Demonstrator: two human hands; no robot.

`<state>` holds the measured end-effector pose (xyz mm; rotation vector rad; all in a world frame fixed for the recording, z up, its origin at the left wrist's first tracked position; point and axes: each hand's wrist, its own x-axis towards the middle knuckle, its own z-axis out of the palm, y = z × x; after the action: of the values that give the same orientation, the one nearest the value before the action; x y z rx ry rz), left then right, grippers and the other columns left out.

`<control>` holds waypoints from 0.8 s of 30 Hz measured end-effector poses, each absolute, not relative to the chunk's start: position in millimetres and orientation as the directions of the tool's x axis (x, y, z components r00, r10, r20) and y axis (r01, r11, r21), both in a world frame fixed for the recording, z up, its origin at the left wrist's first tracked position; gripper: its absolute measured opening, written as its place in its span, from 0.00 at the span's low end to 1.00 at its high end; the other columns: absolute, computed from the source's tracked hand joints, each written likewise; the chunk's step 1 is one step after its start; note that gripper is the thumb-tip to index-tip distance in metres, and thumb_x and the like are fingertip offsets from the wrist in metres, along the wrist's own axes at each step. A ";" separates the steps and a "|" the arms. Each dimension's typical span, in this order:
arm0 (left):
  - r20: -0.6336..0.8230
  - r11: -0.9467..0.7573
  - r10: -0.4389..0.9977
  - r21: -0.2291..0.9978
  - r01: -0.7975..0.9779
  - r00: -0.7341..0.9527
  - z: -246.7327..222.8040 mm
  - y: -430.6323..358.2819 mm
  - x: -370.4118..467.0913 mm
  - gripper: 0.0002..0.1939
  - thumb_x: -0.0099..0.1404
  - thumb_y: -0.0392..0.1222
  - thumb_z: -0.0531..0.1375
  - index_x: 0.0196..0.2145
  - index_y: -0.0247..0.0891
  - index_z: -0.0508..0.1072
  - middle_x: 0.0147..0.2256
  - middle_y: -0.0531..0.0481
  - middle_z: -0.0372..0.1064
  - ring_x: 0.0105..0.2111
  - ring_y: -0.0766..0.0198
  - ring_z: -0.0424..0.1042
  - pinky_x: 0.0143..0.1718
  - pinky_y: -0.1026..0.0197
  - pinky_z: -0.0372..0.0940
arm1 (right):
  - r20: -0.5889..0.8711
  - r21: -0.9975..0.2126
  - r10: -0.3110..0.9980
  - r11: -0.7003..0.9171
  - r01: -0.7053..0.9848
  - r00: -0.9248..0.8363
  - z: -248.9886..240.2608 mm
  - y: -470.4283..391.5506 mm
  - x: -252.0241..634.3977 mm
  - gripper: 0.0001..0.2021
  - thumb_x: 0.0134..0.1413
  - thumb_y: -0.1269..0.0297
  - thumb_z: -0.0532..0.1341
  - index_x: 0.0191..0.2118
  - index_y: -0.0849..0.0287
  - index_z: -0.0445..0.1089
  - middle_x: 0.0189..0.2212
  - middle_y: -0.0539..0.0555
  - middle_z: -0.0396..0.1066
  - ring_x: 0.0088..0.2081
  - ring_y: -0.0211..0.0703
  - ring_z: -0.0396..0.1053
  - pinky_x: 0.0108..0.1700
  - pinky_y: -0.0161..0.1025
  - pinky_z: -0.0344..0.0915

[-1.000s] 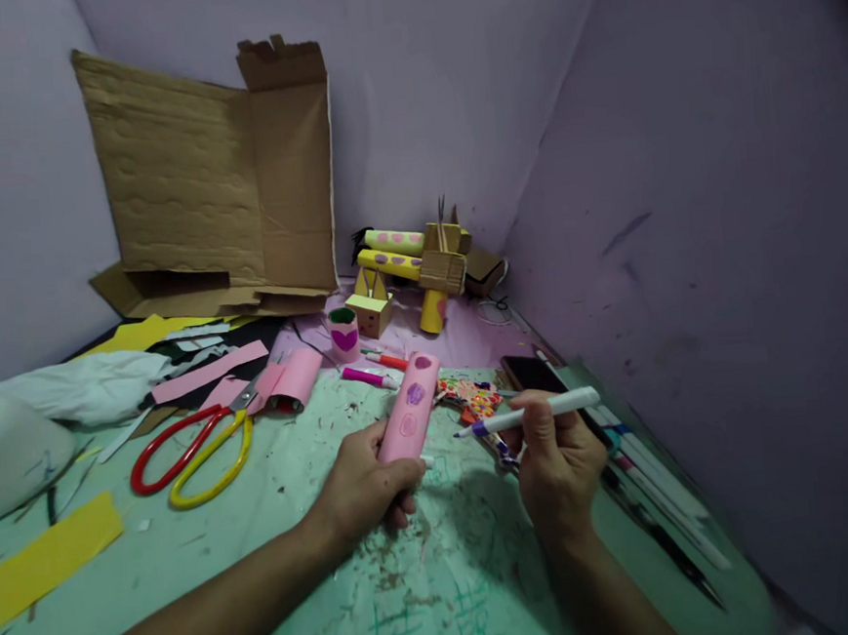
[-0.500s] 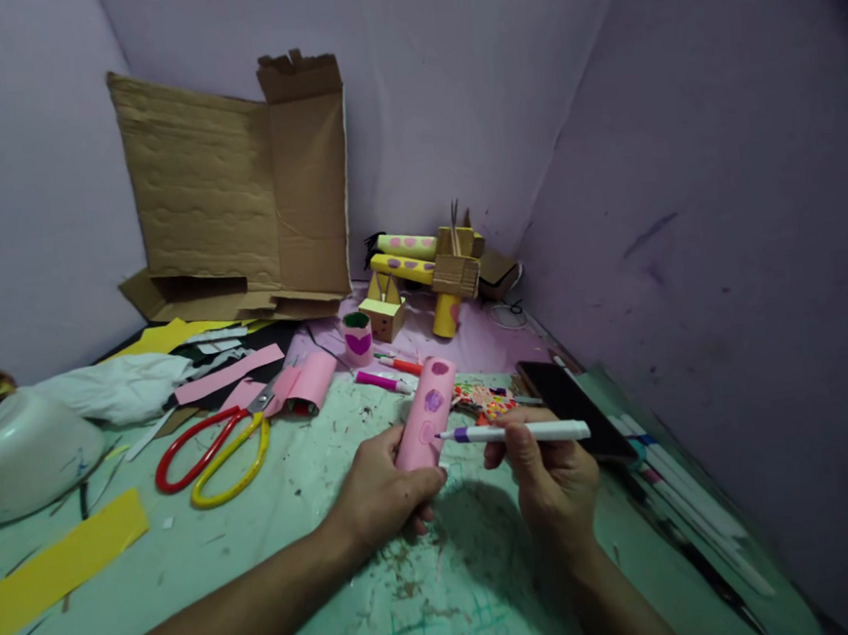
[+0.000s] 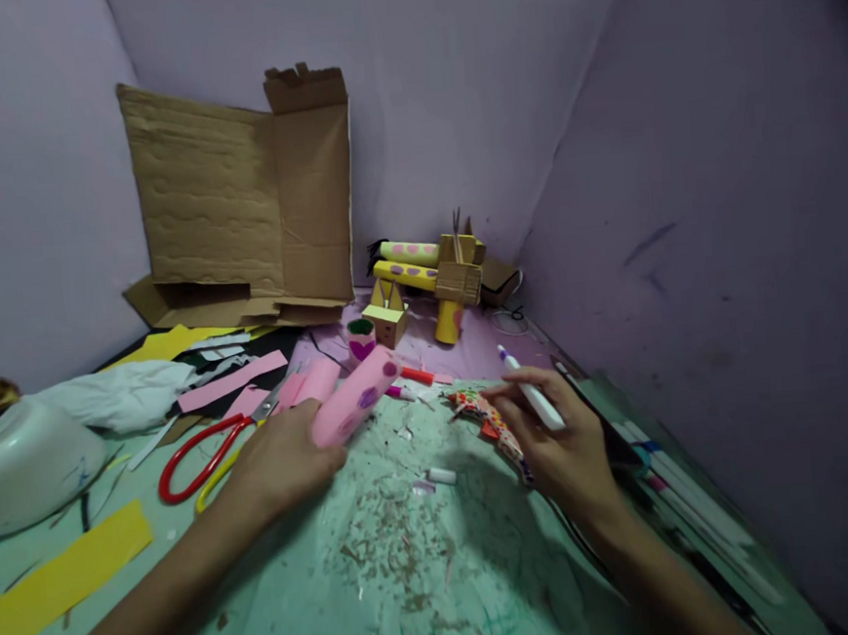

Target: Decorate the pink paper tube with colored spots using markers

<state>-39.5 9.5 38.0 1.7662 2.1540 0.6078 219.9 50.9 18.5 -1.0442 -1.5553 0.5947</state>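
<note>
White cap (image 3: 441,476) lies on the green table (image 3: 306,601). Left of it, the left hand (image 3: 285,461) is wrapped around the pink tube (image 3: 357,398); right of it, the curled right hand (image 3: 562,444) pinches the marker (image 3: 539,398). Farther beyond stands the heart-marked cup (image 3: 360,343).

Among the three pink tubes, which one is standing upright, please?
The small tube with the purple heart: its open top faces upward. The spotted tube is tilted in the left hand; the plain tube lies beyond that hand.

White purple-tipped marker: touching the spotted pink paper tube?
No, the right hand holds the marker clear of the tube in the left hand.
</note>
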 end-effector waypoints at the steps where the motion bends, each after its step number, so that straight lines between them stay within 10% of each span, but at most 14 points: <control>1: 0.021 0.171 0.980 0.422 0.890 -0.198 37.5 7.9 -44.3 0.08 0.50 0.42 0.58 0.30 0.39 0.72 0.28 0.41 0.71 0.26 0.52 0.68 0.23 0.59 0.53 | 0.518 -0.774 0.852 0.506 0.381 -0.077 22.0 58.2 216.5 0.10 0.52 0.66 0.62 0.41 0.55 0.66 0.32 0.52 0.77 0.31 0.45 0.75 0.33 0.40 0.68; 5: -0.057 0.167 0.986 0.210 0.963 -0.158 34.1 -0.6 -50.5 0.07 0.53 0.42 0.55 0.29 0.40 0.70 0.27 0.39 0.72 0.25 0.50 0.69 0.21 0.58 0.49 | 0.419 -0.446 0.838 0.525 0.725 -0.349 24.7 89.9 187.2 0.15 0.51 0.75 0.59 0.45 0.57 0.63 0.37 0.54 0.76 0.36 0.45 0.74 0.37 0.38 0.64; 12: -0.111 0.127 0.987 0.145 0.981 -0.112 50.2 -6.0 -51.8 0.20 0.57 0.59 0.53 0.26 0.40 0.72 0.30 0.37 0.73 0.29 0.47 0.71 0.25 0.57 0.52 | 0.289 -0.195 0.818 0.560 0.806 -0.498 9.8 115.9 133.8 0.20 0.42 0.81 0.59 0.44 0.58 0.66 0.30 0.57 0.75 0.34 0.50 0.70 0.35 0.39 0.55; 17: 0.047 0.159 0.983 0.273 0.949 -0.178 62.6 -3.5 -48.0 0.19 0.64 0.53 0.49 0.36 0.38 0.73 0.37 0.39 0.73 0.39 0.45 0.70 0.29 0.56 0.58 | 0.246 -0.109 0.773 0.621 0.776 -0.585 5.1 116.8 131.4 0.20 0.41 0.79 0.60 0.44 0.59 0.66 0.30 0.57 0.75 0.35 0.51 0.70 0.38 0.40 0.54; 24: 0.394 -0.261 0.906 0.228 0.938 0.157 39.5 14.9 -29.1 0.13 0.64 0.35 0.51 0.43 0.34 0.72 0.42 0.37 0.72 0.44 0.49 0.67 0.45 0.49 0.61 | 0.304 -0.140 0.778 0.608 0.782 -0.550 20.9 108.3 146.1 0.18 0.43 0.80 0.59 0.43 0.60 0.64 0.30 0.57 0.75 0.34 0.49 0.70 0.37 0.39 0.55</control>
<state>-29.1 14.9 39.5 2.4414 1.9497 0.7440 146.1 108.3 20.9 -1.2585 -2.5022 -0.0170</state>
